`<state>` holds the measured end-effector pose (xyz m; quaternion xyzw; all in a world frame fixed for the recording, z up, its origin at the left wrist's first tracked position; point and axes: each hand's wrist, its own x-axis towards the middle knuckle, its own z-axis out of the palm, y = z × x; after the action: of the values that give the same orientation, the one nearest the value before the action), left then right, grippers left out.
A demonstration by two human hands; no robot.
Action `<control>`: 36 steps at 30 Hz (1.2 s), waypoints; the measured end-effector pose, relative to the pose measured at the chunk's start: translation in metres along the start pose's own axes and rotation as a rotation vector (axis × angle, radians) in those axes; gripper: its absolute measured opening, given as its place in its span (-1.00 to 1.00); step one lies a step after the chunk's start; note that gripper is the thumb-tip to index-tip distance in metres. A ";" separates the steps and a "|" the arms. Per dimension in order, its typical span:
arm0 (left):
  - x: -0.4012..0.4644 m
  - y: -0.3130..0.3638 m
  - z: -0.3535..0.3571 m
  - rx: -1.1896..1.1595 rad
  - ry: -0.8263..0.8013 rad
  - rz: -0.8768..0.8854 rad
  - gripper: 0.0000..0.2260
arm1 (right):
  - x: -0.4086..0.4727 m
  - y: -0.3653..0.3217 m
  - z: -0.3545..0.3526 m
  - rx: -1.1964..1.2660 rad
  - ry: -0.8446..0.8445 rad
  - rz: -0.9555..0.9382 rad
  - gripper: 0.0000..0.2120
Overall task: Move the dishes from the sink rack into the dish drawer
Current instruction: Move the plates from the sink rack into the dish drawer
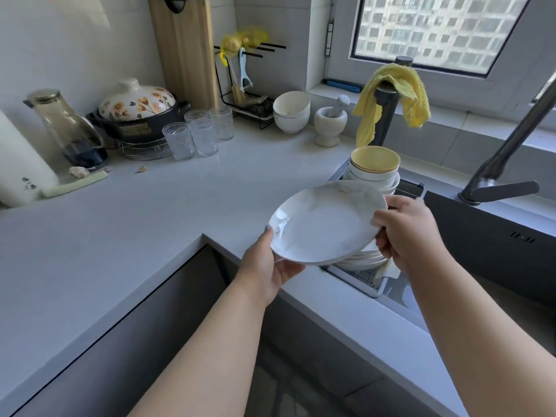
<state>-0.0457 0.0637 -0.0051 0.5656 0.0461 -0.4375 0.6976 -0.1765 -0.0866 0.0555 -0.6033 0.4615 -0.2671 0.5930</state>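
Note:
A white marbled plate (326, 222) is held tilted above the sink rack (358, 281) by both hands. My left hand (267, 266) grips its near left rim, thumb on top and fingers underneath. My right hand (406, 227) grips the right rim. Under the plate a stack of white plates (365, 256) lies in the rack. Behind it stands a stack of white bowls (371, 176) with a yellow-lined bowl (374, 159) on top. No dish drawer shows in the head view.
The grey counter (150, 221) carries several glasses (198, 133), a flowered casserole (138, 112), a glass jug (64, 127), white bowls (291, 111) and a mortar (331, 121). A yellow cloth (394, 94) hangs over a post, and the tap (505, 164) stands by the dark sink (487, 245).

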 end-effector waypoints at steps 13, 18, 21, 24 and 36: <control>-0.112 0.008 -0.128 -0.265 0.237 0.129 -0.74 | -0.117 0.017 0.084 0.396 -0.675 0.176 -0.74; -0.178 -0.010 -0.205 -0.322 0.377 0.168 -0.72 | -0.175 0.028 0.138 0.289 -0.822 0.224 -0.71; -0.219 -0.027 -0.254 -0.349 0.484 0.171 -0.75 | -0.220 0.040 0.169 0.190 -0.904 0.208 -0.72; -0.256 -0.049 -0.305 -0.333 0.603 0.168 -0.71 | -0.267 0.057 0.201 0.115 -0.971 0.233 -0.71; -0.406 -0.140 -0.480 -0.339 1.080 0.174 -0.62 | -0.439 0.120 0.302 -0.094 -1.146 0.339 -0.82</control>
<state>-0.1810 0.6915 -0.0536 0.5909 0.4186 -0.0141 0.6895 -0.1326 0.4543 -0.0079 -0.5946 0.1695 0.2197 0.7546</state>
